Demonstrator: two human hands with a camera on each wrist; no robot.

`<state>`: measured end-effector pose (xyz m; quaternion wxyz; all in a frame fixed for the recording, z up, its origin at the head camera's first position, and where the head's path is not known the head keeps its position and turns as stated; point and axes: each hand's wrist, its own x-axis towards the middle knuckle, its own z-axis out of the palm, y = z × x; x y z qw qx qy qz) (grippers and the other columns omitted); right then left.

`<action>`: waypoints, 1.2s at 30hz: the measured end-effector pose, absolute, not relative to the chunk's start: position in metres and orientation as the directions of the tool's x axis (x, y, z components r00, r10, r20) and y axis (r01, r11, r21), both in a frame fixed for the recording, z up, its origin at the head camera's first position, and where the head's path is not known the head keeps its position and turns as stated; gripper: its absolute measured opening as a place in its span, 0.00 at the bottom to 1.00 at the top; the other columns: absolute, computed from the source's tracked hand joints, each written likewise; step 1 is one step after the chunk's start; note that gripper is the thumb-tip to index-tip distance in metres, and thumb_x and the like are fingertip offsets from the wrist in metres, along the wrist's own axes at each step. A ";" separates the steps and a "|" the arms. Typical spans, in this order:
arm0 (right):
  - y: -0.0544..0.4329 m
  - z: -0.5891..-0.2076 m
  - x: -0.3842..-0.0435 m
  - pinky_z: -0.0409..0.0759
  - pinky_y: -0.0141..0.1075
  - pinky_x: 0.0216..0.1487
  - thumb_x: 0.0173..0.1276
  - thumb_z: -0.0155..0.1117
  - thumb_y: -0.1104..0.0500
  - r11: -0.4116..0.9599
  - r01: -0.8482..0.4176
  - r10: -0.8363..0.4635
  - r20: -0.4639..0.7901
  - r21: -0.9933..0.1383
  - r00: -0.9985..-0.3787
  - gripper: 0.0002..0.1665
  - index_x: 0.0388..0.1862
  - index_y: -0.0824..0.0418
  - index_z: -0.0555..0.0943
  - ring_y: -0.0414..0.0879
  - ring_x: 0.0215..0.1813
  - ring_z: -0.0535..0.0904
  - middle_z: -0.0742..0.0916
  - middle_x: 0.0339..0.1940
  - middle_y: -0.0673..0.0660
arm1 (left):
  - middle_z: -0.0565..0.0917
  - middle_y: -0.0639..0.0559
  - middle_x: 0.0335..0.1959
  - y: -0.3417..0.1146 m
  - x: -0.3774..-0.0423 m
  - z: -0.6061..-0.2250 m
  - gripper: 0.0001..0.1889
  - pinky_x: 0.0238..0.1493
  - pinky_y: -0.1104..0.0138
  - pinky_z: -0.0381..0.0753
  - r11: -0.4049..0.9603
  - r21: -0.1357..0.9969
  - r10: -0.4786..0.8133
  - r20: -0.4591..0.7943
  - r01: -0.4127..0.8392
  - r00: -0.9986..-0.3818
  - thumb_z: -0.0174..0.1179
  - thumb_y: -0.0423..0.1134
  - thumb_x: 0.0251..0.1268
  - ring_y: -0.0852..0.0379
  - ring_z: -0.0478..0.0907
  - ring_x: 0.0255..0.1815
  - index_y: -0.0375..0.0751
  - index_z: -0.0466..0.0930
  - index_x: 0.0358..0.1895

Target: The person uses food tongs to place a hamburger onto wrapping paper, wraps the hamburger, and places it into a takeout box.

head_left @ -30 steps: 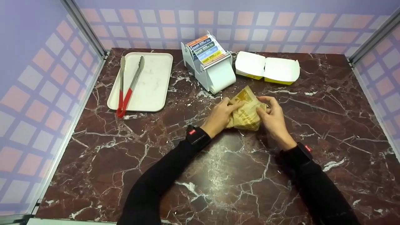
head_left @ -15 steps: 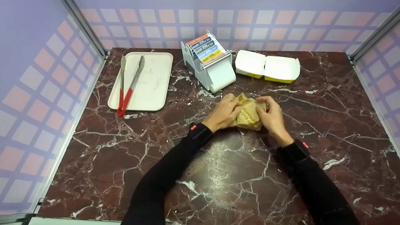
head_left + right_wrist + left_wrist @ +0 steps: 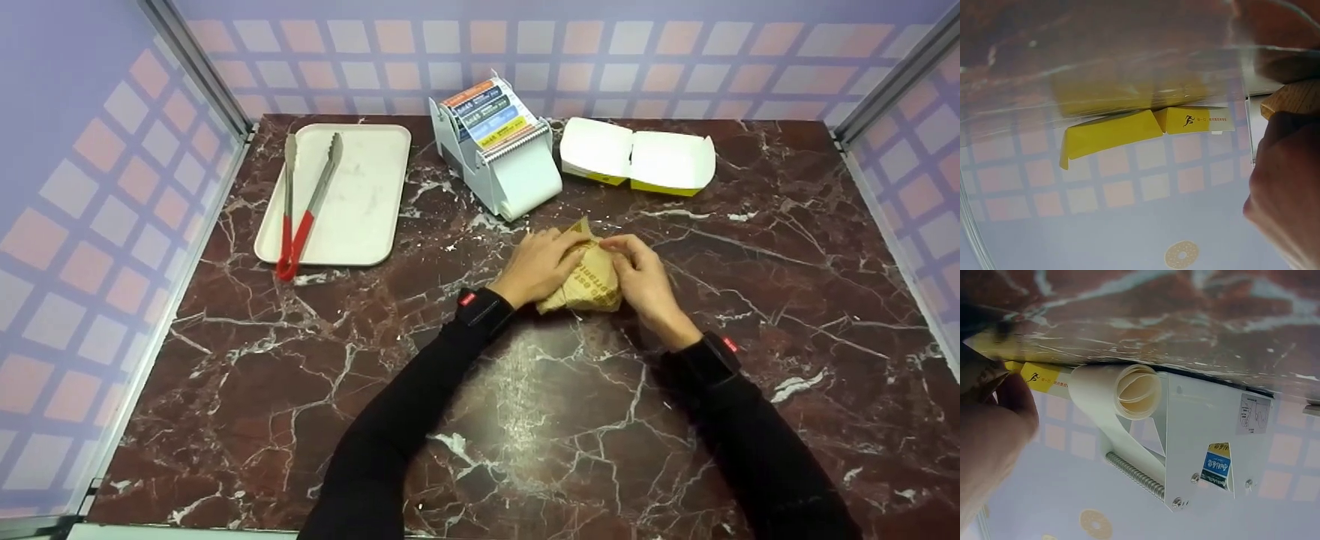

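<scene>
A tan food wrapper with brown print lies folded into a bulging packet on the marbled table; what it contains is hidden. My left hand grips its left side, fingers bent over the paper near the upturned far corner. On the opposite side, my right hand pinches the wrapper's right edge between thumb and index finger. In the left wrist view part of the left hand shows at the paper. The right wrist view has the right hand at a folded paper end.
Behind the hands stands a white label dispenser with a strip curling from its front. An open yellow-and-white box sits at the back right. Far left, red-handled tongs rest on a white tray. Patterned walls enclose the table.
The wrapper's far corner has been drawn in and the packet is more compact. My left hand has moved further over its left side; the right hand has shifted slightly left.
</scene>
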<state>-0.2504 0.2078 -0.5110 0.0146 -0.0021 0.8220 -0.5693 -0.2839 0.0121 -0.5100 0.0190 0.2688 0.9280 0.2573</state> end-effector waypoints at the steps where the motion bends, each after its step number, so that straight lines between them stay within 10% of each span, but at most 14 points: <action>1: 0.207 -0.511 -0.250 0.77 0.28 0.45 0.80 0.49 0.68 0.388 0.001 -0.016 -0.007 -0.922 -1.000 0.18 0.61 0.67 0.80 0.44 0.48 0.78 0.86 0.59 0.65 | 0.82 0.46 0.51 0.012 -0.284 -0.511 0.23 0.57 0.60 0.76 0.711 0.506 0.511 0.103 0.487 -0.853 0.44 0.51 0.83 0.52 0.77 0.48 0.53 0.73 0.74; 5: 0.199 -0.514 -0.242 0.79 0.40 0.43 0.77 0.55 0.68 0.621 -0.182 0.002 0.234 -0.763 -0.972 0.14 0.56 0.67 0.82 0.53 0.43 0.79 0.86 0.49 0.66 | 0.79 0.44 0.49 0.012 -0.285 -0.514 0.23 0.48 0.60 0.79 0.669 0.565 0.522 0.104 0.483 -0.846 0.45 0.47 0.83 0.52 0.75 0.42 0.46 0.73 0.73; 9: 0.188 -0.519 -0.233 0.82 0.54 0.58 0.76 0.57 0.66 0.792 -0.443 -0.177 0.537 -0.419 -0.825 0.14 0.55 0.70 0.81 0.63 0.53 0.81 0.83 0.53 0.69 | 0.78 0.41 0.62 0.014 -0.284 -0.515 0.26 0.63 0.60 0.80 0.660 0.579 0.532 0.088 0.478 -0.842 0.43 0.44 0.84 0.49 0.78 0.57 0.38 0.66 0.77; 15: 0.181 -0.533 -0.229 0.68 0.58 0.76 0.80 0.48 0.52 0.787 -0.589 -0.422 0.537 -0.184 -0.731 0.31 0.74 0.68 0.72 0.64 0.70 0.75 0.79 0.70 0.68 | 0.59 0.39 0.83 0.014 -0.285 -0.515 0.29 0.84 0.60 0.55 0.628 0.654 0.514 0.057 0.422 -0.856 0.37 0.40 0.86 0.44 0.60 0.82 0.34 0.49 0.83; 20: 0.182 -0.536 -0.230 0.71 0.57 0.72 0.80 0.44 0.44 0.816 -0.537 -0.405 0.452 -0.214 -0.795 0.36 0.77 0.64 0.70 0.64 0.68 0.76 0.77 0.74 0.66 | 0.84 0.33 0.59 0.009 -0.285 -0.512 0.28 0.59 0.58 0.85 0.602 0.697 0.458 0.099 0.390 -0.883 0.40 0.37 0.85 0.44 0.86 0.53 0.47 0.53 0.83; 24: 0.183 -0.535 -0.233 0.73 0.56 0.68 0.79 0.43 0.41 0.833 -0.510 -0.391 0.424 -0.215 -0.817 0.37 0.75 0.63 0.72 0.62 0.65 0.77 0.80 0.69 0.66 | 0.87 0.37 0.36 0.005 -0.287 -0.509 0.22 0.29 0.61 0.83 0.625 0.681 0.408 0.132 0.382 -0.903 0.46 0.35 0.82 0.47 0.80 0.25 0.52 0.63 0.73; 36: 0.188 -0.540 -0.240 0.66 0.58 0.77 0.79 0.44 0.48 0.718 -0.690 -0.562 0.510 -0.092 -0.652 0.34 0.76 0.63 0.72 0.61 0.74 0.73 0.78 0.73 0.65 | 0.76 0.49 0.27 0.000 -0.290 -0.505 0.08 0.29 0.65 0.74 0.642 0.676 0.347 0.165 0.362 -0.923 0.51 0.30 0.76 0.52 0.76 0.28 0.42 0.67 0.51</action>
